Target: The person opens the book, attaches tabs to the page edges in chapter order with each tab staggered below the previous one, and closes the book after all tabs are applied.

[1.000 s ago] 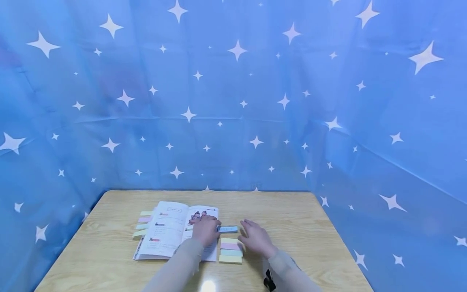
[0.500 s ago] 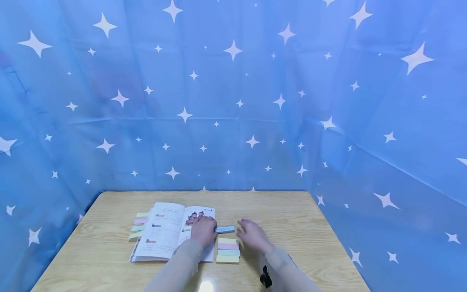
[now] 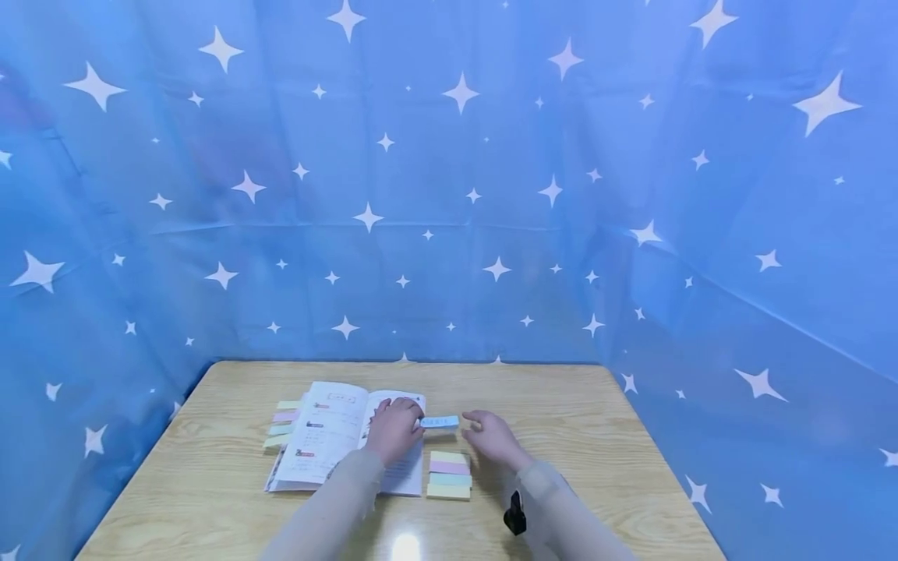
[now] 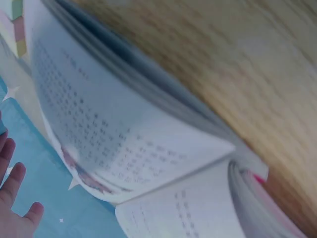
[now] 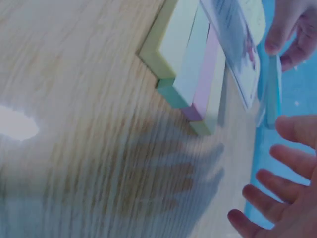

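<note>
An open book lies on the table, its right page partly hidden by my left hand. Between thumb and fingers this hand pinches a narrow blue sticky note pad with handwriting on it, sticking out to the right. Seen from the right wrist, the blue pad is edge-on and raised above the table. My right hand has its fingers spread, with the thumb tip right at the pad's free end. Several pastel sticky note pads lie side by side just below, between the hands.
Coloured sticky tabs stick out from the book's left edge. The wooden table ends at a blue curtain with white stars. A small black object sits beside my right sleeve.
My left hand has raised the blue sticky note pad slightly and tilted it. My right hand stays near its free end. The head view has shifted a little.
</note>
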A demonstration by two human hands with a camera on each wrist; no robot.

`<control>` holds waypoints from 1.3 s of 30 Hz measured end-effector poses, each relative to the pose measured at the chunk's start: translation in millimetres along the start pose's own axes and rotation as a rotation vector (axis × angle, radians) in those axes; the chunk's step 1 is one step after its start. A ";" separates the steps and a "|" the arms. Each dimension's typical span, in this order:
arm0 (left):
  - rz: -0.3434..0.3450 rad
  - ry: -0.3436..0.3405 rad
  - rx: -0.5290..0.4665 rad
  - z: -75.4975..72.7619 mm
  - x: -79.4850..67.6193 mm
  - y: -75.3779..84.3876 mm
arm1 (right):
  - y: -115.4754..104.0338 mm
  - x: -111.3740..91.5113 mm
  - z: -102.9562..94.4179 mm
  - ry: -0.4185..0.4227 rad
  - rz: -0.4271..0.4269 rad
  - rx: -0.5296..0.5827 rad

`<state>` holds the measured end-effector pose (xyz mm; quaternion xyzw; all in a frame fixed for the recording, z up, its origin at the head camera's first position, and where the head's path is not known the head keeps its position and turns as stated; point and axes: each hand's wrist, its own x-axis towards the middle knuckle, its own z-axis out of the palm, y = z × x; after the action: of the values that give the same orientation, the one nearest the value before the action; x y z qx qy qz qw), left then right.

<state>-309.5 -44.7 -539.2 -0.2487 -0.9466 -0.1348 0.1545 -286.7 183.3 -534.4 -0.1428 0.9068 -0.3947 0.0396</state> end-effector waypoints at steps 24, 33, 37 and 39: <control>-0.010 -0.039 -0.009 -8.9 0.0 2.1 | -23.2 7.3 3.7 0.140 -0.027 -0.002; 0.017 -0.025 0.010 -13.5 0.5 4.3 | -32.5 14.9 2.1 0.255 0.010 0.008; 0.008 -0.034 0.018 -14.2 -1.9 3.6 | -36.1 16.5 2.8 0.266 0.012 -0.007; 0.004 -0.031 0.024 -13.9 -3.5 2.5 | -37.4 16.7 3.4 0.266 0.003 -0.022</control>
<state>-302.1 -48.7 -527.3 -0.2509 -0.9500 -0.1190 0.1429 -293.6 151.8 -508.8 -0.0881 0.9085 -0.4001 -0.0819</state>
